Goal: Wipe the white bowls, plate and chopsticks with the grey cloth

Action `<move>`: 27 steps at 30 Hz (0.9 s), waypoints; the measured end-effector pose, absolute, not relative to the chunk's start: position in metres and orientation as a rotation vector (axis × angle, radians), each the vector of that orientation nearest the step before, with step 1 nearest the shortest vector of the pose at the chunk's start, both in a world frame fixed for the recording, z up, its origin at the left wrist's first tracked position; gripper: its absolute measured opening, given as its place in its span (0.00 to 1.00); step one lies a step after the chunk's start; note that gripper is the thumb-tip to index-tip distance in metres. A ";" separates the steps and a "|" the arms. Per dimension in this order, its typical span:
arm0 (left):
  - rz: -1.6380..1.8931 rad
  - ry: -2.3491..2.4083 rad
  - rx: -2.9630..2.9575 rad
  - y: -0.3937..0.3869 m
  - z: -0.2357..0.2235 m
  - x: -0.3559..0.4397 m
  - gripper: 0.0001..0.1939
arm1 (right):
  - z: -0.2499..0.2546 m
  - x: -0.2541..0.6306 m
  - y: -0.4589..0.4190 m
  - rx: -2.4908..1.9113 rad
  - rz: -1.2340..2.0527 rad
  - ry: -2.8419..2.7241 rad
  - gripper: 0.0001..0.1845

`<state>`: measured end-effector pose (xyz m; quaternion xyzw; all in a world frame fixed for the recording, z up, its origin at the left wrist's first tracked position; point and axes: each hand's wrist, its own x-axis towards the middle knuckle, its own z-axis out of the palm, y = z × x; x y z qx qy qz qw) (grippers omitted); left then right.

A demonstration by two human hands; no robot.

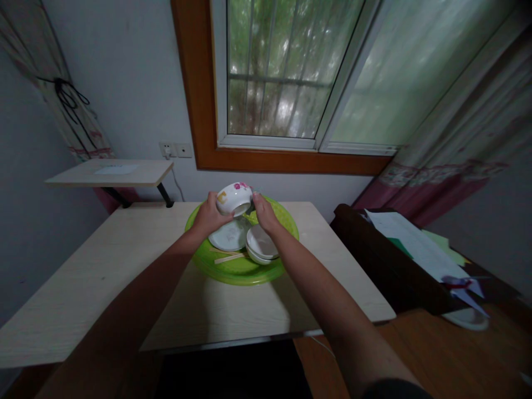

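Floral bowl (pixel 234 198): one, tilted above the basin.
Left hand (pixel 209 216): curled firmly round the bowl's left side.
Right hand (pixel 264 212): fingers nearly straight at the right side; cannot tell whether they grip.
Handling: support both sides, clear of the crockery below.
White bowls (pixel 261 242): two, apparently nested.
Plate (pixel 228 236): one.
Chopsticks (pixel 226 259): at least two.
Green basin (pixel 236 274): one.
Table (pixel 332 266): one.

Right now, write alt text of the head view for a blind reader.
Left hand holds a tilted flowered bowl, right hand at its side, over a green tray with plate, bowls and chopsticks, on a table by a window.
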<state>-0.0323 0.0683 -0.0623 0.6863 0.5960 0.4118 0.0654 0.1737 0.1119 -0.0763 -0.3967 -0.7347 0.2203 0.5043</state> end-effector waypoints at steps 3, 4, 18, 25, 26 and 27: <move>1.355 1.730 1.988 0.071 -0.065 -0.035 0.32 | -0.075 0.171 0.108 -0.897 0.595 -1.780 0.32; 1.379 1.698 1.965 0.072 -0.066 -0.036 0.32 | -0.074 0.170 0.106 -0.891 0.614 -1.781 0.32; 1.386 1.395 1.885 0.092 -0.082 -0.043 0.34 | -0.077 0.170 0.108 -0.956 0.544 -1.766 0.34; 1.309 1.508 2.190 0.090 -0.075 -0.044 0.31 | -0.080 0.171 0.114 -0.896 0.313 -1.973 0.43; 1.303 1.522 2.189 0.089 -0.074 -0.043 0.31 | -0.080 0.171 0.115 -0.893 0.305 -1.974 0.43; 1.297 1.535 2.181 0.089 -0.073 -0.043 0.31 | -0.080 0.171 0.115 -0.896 0.304 -1.974 0.43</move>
